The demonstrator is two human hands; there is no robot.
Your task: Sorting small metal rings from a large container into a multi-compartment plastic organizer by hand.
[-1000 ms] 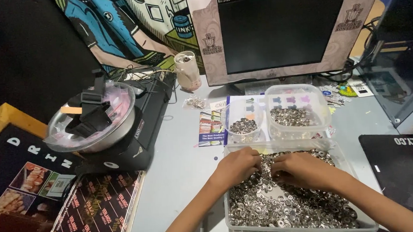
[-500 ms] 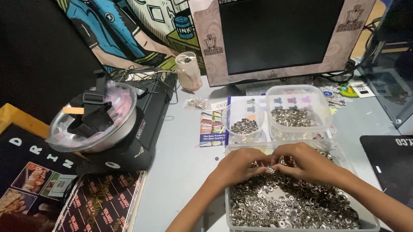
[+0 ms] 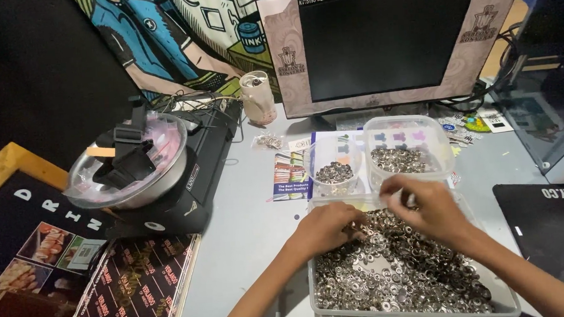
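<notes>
A large clear plastic bin point(image 3: 322, 307) at the table's front holds a heap of small silver metal rings point(image 3: 404, 281). My left hand point(image 3: 324, 228) lies on the heap's far left part, fingers curled and pinching rings. My right hand point(image 3: 429, 210) hovers just above the heap near the bin's far edge, with thumb and fingertips pinched on small rings. Just beyond the bin stand a small clear cup point(image 3: 333, 150) and a square clear tub point(image 3: 439, 145), each with sorted rings in the bottom.
A dark monitor point(image 3: 385, 37) stands at the back. On the left, a black machine point(image 3: 196, 176) carries a clear-lidded bowl point(image 3: 160, 165). Printed cards point(image 3: 140, 282) and a framed board point(image 3: 14, 211) lie at the front left, a black mat point(image 3: 556, 228) at the right.
My right hand has lifted off the heap and moved toward the bin's far edge, fingers pinched. My left hand has stayed in the rings.
</notes>
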